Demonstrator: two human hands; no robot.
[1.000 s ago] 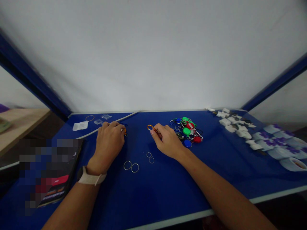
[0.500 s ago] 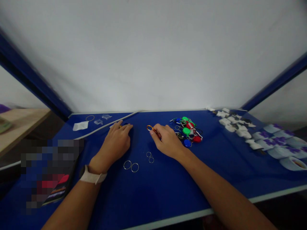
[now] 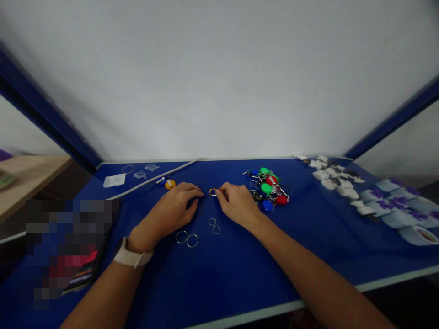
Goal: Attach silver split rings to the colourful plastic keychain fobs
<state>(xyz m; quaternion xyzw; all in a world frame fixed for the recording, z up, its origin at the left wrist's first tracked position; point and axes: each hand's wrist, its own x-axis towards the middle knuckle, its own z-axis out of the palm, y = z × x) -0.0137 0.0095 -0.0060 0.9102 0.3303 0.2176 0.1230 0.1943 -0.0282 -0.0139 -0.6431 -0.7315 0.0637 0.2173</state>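
My left hand (image 3: 174, 203) is closed, with its fingertips on a small blue carabiner (image 3: 205, 192). Just right of it, my right hand (image 3: 238, 201) pinches an orange carabiner (image 3: 213, 192) by its right side. The two clips are close together, and my fingers hide part of each. Behind my left hand lie a blue retractable key reel (image 3: 161, 182) and a yellow one (image 3: 169, 184). Two large split rings (image 3: 192, 241) and two small ones (image 3: 216, 230) rest on the blue table between my forearms.
Right of my right hand is a heap of coloured key reels (image 3: 266, 188). White bow-shaped pieces (image 3: 331, 176) and white rolls with purple decoration (image 3: 398, 205) line the right side. A white cord (image 3: 154, 178), clear plastic bits (image 3: 140, 174) and a dark pouch (image 3: 85, 274) are at left.
My left hand has moved right, uncovering the blue and yellow reels, and a blue carabiner now shows at its fingertips. My right hand has shifted slightly, keeping the orange carabiner.
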